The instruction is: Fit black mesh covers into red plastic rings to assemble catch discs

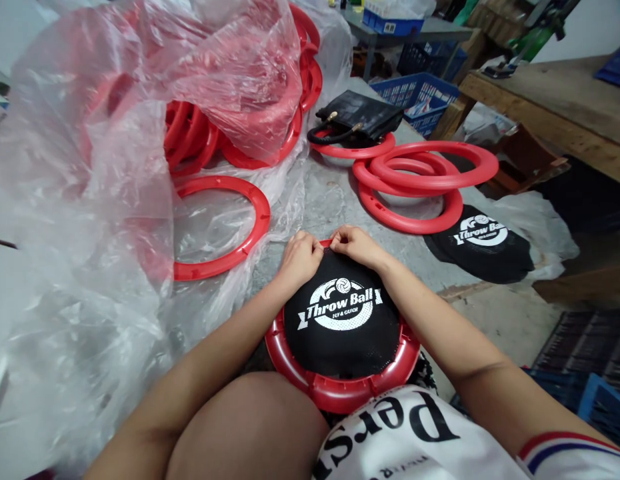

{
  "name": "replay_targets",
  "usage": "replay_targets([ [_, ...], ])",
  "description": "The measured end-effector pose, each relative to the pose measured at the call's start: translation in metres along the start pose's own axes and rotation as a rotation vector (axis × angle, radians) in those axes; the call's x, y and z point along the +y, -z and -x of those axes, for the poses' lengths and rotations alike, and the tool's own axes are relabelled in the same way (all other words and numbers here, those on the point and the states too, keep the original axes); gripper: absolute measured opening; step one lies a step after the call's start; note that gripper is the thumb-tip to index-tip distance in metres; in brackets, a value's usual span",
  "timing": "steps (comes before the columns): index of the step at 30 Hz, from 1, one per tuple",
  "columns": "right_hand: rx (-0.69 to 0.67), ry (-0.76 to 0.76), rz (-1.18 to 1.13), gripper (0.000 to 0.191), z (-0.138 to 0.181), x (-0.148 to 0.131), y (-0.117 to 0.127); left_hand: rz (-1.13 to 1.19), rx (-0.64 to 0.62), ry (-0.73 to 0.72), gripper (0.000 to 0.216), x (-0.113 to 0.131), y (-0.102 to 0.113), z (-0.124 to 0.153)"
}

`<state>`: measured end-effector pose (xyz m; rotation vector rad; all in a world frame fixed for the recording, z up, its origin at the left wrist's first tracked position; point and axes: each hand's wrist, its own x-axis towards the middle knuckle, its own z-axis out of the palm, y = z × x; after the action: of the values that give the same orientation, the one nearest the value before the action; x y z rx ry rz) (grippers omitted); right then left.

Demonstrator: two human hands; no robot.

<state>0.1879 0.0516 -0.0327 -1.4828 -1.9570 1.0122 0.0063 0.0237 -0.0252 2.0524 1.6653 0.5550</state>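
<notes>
A red plastic ring (340, 390) rests against my lap and the table edge. A black mesh cloth (340, 313) printed "Throw Ball" is stretched across it. My left hand (301, 257) and my right hand (354, 244) sit side by side at the ring's far edge. Both have their fingers curled and pinch the cloth's top edge over the rim. A single red ring (223, 227) lies on clear plastic to my left. More red rings (415, 177) are stacked to the right, beside a pile of black printed cloths (483, 243).
A large clear plastic bag (115, 133) full of red rings fills the left and back. A black handbag (357, 117) lies behind the stacked rings. Blue crates (415, 90) stand farther back, a wooden bench (555, 107) at right, dark crates (585, 347) on the floor.
</notes>
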Motion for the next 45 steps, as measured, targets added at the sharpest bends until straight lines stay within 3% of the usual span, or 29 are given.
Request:
replay_targets([
  [8, 0.007, -0.029, 0.075, 0.01, 0.0, -0.006, 0.0, -0.053, 0.01, 0.043, 0.016, 0.004, -0.002, -0.001],
  [12, 0.025, -0.024, 0.094, 0.005, 0.0, -0.004, -0.001, 0.072, 0.028, 0.034, 0.01, -0.001, -0.002, -0.002],
  [14, 0.101, -0.006, 0.118, 0.013, 0.001, -0.004, -0.001, 0.2, 0.06, 0.026, 0.012, -0.005, 0.001, -0.002],
  [17, 0.243, 0.149, 0.2, 0.024, 0.007, -0.01, -0.001, 0.316, 0.098, 0.051, 0.024, -0.011, 0.009, 0.003],
  [20, 0.32, 0.388, 0.233, 0.023, 0.013, -0.017, -0.002, 0.21, 0.066, 0.032, 0.029, -0.014, 0.02, 0.012],
  [23, 0.218, 0.459, 0.213, 0.019, 0.013, -0.021, -0.007, 0.139, 0.027, -0.023, 0.027, -0.014, 0.025, 0.02],
  [26, 0.037, 0.373, 0.255, 0.013, 0.01, -0.021, -0.013, 0.152, 0.027, -0.042, 0.022, -0.014, 0.022, 0.024],
  [29, -0.046, 0.287, 0.312, 0.007, 0.007, -0.023, -0.015, 0.18, 0.047, -0.018, 0.009, -0.015, 0.016, 0.024],
  [35, -0.047, 0.239, 0.218, 0.008, 0.004, -0.024, -0.014, 0.254, 0.129, 0.003, 0.008, -0.017, 0.009, 0.02],
  [45, -0.036, 0.222, 0.195, 0.011, 0.003, -0.024, -0.015, 0.278, 0.116, 0.045, 0.012, -0.015, 0.012, 0.018],
])
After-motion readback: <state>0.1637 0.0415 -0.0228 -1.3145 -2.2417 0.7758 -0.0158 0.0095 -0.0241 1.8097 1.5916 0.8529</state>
